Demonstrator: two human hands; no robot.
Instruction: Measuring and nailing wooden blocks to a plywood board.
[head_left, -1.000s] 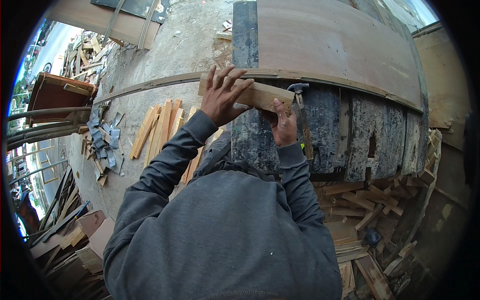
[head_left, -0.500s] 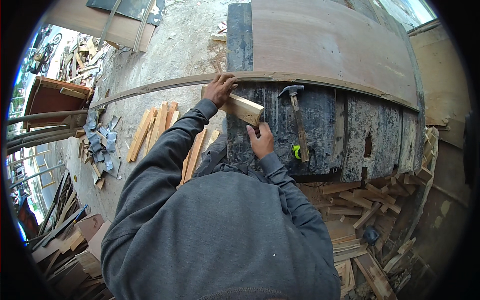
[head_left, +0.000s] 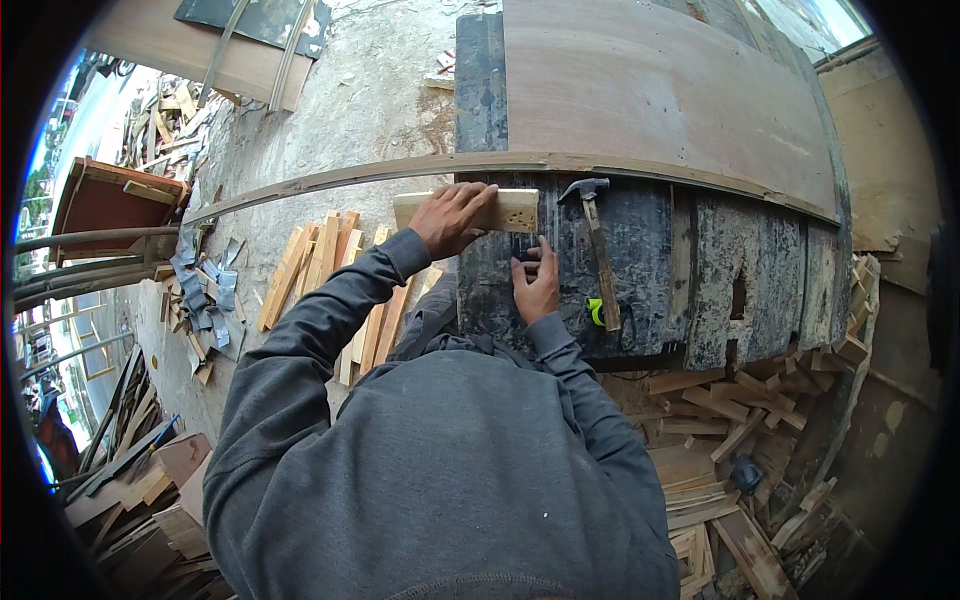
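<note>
While the grey-sleeved forearms fill the lower view, the right hand (head_left: pixel 536 288) sits nearest, fingers curled against the dark weathered tabletop (head_left: pixel 720 270), just below the wood block (head_left: pixel 497 210); can't tell if it pinches anything small, grip looks narrow. Left hand (head_left: pixel 452 217) lies flat over the block, palm down, fingers spread across its top face, pressing it to the dark surface, just under the long curved wooden strip (head_left: pixel 400 172). Block is short, pale, squared, with small dark marks at its right end. Judged: stiff, light, dry and not slippery, not fragile; best held across its width from above, or pinched by the long edges near the middle. Claw hammer (head_left: pixel 597 250) lies just right of the block, head up, handle running down toward a yellow-green item (head_left: pixel 596 312), untouched. Left of the arms, a fan of wood slats (head_left: pixel 320 265) on the concrete floor (head_left: pixel 340 110). Right, heaped wood scraps (head_left: pixel 730 420). Farther up, a large brown plywood sheet (head_left: pixel 660 90).
</note>
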